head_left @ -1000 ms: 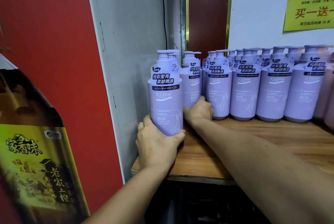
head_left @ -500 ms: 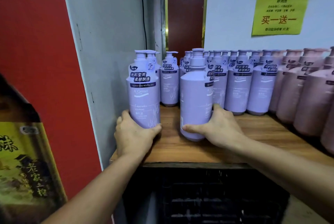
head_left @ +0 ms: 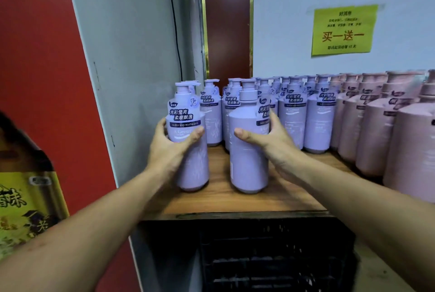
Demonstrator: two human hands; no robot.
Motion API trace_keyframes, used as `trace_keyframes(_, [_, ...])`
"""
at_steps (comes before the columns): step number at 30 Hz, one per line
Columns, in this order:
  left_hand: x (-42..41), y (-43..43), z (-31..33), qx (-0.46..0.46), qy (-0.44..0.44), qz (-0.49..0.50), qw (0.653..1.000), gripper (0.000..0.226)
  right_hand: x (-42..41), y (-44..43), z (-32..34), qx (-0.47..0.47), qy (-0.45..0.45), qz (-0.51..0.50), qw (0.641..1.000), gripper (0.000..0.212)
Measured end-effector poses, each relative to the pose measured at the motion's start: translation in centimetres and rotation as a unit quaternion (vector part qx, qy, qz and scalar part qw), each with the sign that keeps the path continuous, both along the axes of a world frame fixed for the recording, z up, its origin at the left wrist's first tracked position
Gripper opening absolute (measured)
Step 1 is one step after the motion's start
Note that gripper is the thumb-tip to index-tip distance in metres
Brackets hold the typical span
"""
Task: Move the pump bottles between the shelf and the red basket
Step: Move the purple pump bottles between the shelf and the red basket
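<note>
Two lilac pump bottles stand upright at the front of the wooden shelf point(head_left: 235, 202), one in each hand. The left hand point(head_left: 174, 148) is wrapped round the left bottle point(head_left: 194, 169) at label height, with the thumb across the front and the fingers round the 9 o'clock side. The right hand point(head_left: 273, 145) clasps the right bottle point(head_left: 247, 164), which is just at 3 o'clock of the first. Its thumb lies on the plain face and its fingers curl round the far side. Whether the bases rest on the board or hang just off it cannot be told. Toward 12 o'clock the other lilac bottles point(head_left: 292, 122) stand in close rows, and pink bottles point(head_left: 376, 136) fill the shelf toward 3 o'clock. The red basket is not in view. A dark crate point(head_left: 270, 256) sits under the shelf at 6 o'clock.

The step in hand looks like drawing the pair off the shelf for the basket. Each bottle should rise just clear of the board and then come back toward 6 o'clock. They should be kept upright and apart so they do not knock together. Both grips sit high on smooth round plastic, so a firm squeeze is needed, as a full bottle could slip down through the palm. The right hand's fingers are close to the row behind, and any outward swing risks toppling neighbours.
</note>
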State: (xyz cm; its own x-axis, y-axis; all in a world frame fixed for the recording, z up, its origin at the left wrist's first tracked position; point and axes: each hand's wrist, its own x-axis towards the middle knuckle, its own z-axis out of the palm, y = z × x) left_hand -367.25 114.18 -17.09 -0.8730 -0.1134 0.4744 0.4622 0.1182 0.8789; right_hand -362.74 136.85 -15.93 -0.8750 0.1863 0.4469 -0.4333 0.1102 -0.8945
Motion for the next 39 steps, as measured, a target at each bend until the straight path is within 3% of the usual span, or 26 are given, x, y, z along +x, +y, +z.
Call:
trace_keyframes(2, [-0.8, 0.5, 0.8, 0.01, -0.012, -0.059, 0.998, 0.076, -0.6, -0.4, -0.2, -0.024, -0.007, 0.016, 1.0, 0.087])
trace_keyframes(4, [-1.0, 1.0, 0.8, 0.003, -0.01, -0.05, 0.999, 0.068, -0.8, -1.0, -0.6, -0.033, -0.007, -0.035, 0.999, 0.092])
trace_keyframes(9, [0.4, 1.7, 0.3, 0.02, 0.007, 0.01, 1.0, 0.07, 0.6, -3.6, -1.1, 0.084, 0.013, -0.211, 0.974, 0.111])
trace_keyframes(13, [2.6, 2.8, 0.3, 0.017, 0.017, 0.007, 1.0, 0.077, 2.3, -4.7, -1.2, 0.121, 0.029, -0.229, 0.966, 0.115])
trace_keyframes(20, [7.1, 4.1, 0.5, 0.038, 0.017, -0.007, 0.999, 0.077, 7.0, -4.2, -1.0, 0.062, 0.021, -0.236, 0.97, 0.099])
trace_keyframes(25, [12.3, 4.0, 0.5, 0.041, 0.021, -0.012, 0.999, 0.076, 12.8, -4.2, -0.9, 0.047, 0.03, -0.233, 0.971, 0.101])
trace_keyframes(31, [19.2, 3.2, -2.2, 0.052, 0.003, -0.064, 0.997, 0.071, 20.3, -5.3, -4.1, 0.027, 0.022, -0.223, 0.974, 0.092])
trace_keyframes(39, [23.6, 2.8, -6.3, 0.022, -0.047, -0.061, 0.997, 0.077, 25.3, -5.8, -8.3, 0.034, -0.026, -0.258, 0.965, 0.088])
